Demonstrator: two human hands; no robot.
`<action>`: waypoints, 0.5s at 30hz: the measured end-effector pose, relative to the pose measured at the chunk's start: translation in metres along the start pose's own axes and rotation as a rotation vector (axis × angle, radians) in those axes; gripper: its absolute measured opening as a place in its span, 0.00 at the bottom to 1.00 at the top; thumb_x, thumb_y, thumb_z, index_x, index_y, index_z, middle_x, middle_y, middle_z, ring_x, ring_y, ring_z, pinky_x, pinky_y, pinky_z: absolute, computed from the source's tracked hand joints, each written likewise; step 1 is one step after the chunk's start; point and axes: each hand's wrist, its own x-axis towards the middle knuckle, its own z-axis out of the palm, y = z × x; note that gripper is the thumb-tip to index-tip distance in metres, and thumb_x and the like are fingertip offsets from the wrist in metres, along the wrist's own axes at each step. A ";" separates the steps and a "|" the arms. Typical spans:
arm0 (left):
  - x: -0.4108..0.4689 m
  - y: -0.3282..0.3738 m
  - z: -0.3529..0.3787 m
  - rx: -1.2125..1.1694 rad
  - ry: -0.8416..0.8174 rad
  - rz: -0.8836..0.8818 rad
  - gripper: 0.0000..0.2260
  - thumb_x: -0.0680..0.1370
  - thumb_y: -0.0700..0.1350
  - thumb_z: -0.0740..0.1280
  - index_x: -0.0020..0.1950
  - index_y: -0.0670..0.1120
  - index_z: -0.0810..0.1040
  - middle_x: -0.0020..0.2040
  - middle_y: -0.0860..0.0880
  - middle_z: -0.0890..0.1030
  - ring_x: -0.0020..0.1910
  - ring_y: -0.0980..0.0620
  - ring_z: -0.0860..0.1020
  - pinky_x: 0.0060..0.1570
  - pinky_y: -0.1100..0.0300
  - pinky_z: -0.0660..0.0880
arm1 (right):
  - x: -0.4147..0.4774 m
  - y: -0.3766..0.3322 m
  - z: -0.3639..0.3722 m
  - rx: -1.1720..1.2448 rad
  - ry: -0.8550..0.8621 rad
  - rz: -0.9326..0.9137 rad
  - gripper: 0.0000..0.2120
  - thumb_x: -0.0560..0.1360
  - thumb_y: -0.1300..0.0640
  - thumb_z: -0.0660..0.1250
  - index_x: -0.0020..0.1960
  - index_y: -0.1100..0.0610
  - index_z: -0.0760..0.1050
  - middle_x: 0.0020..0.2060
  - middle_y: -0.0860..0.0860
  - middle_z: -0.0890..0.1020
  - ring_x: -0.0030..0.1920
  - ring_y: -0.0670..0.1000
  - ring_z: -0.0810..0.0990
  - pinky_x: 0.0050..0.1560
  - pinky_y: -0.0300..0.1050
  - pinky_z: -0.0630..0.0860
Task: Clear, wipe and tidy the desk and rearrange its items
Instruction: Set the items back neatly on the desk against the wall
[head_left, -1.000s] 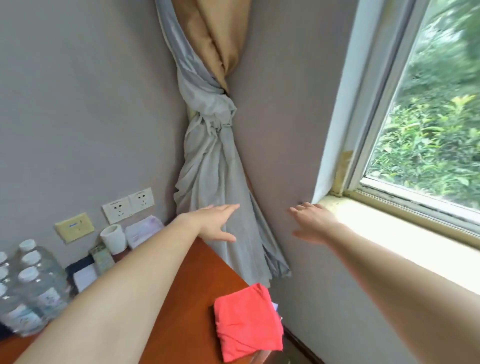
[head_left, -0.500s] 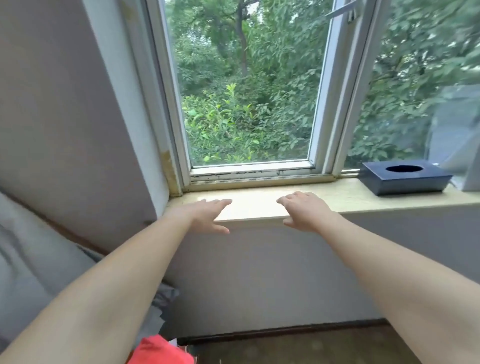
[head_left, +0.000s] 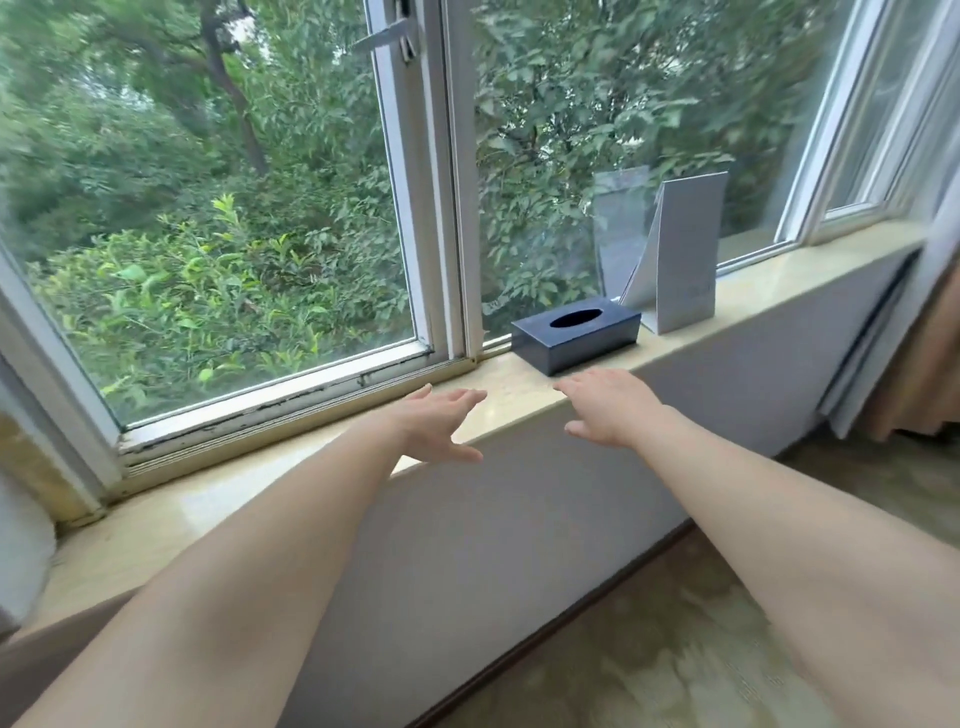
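- The view has swung right: a second ago it showed the table corner with bottles and a red cloth. Half a second ago only a scrap of that cloth was left at the lower edge. Now the table is out of frame altogether, probably off to the left.
- The windowsill (head_left: 260, 467) now runs across the middle of the frame. A dark tissue box (head_left: 576, 335) sits on it right of centre, with a folded grey card (head_left: 675, 270) standing just beside it.
- The left grip (head_left: 441, 421) is spread flat with straight fingers over the sill's front edge and holds nothing.
- The right grip (head_left: 608, 408) is likewise flat and empty. Its fingertips are near the tissue box but apart from it, where half a second ago the box lay well off to the right.
- This looks like a reach for the box, either to put it on the table or to get tissues for wiping. No wiping or tidying can be judged from here.
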 end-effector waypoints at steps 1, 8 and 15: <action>0.011 0.003 -0.003 0.008 0.003 0.010 0.38 0.79 0.61 0.63 0.81 0.49 0.47 0.81 0.50 0.54 0.78 0.50 0.58 0.78 0.50 0.44 | 0.004 0.009 0.001 0.003 0.005 0.009 0.24 0.77 0.47 0.64 0.70 0.53 0.67 0.65 0.51 0.75 0.65 0.54 0.72 0.63 0.51 0.71; 0.106 0.005 -0.018 0.035 0.022 0.003 0.39 0.79 0.62 0.63 0.81 0.48 0.47 0.81 0.51 0.55 0.78 0.49 0.58 0.78 0.49 0.47 | 0.057 0.082 0.017 0.013 0.018 0.044 0.22 0.76 0.49 0.64 0.69 0.53 0.68 0.64 0.50 0.76 0.64 0.54 0.73 0.61 0.50 0.70; 0.212 0.014 -0.030 0.010 0.051 -0.041 0.39 0.79 0.63 0.62 0.81 0.48 0.47 0.81 0.51 0.53 0.79 0.51 0.55 0.78 0.49 0.45 | 0.125 0.160 0.047 0.046 -0.034 0.046 0.22 0.75 0.52 0.64 0.68 0.53 0.68 0.62 0.50 0.76 0.63 0.55 0.74 0.60 0.52 0.72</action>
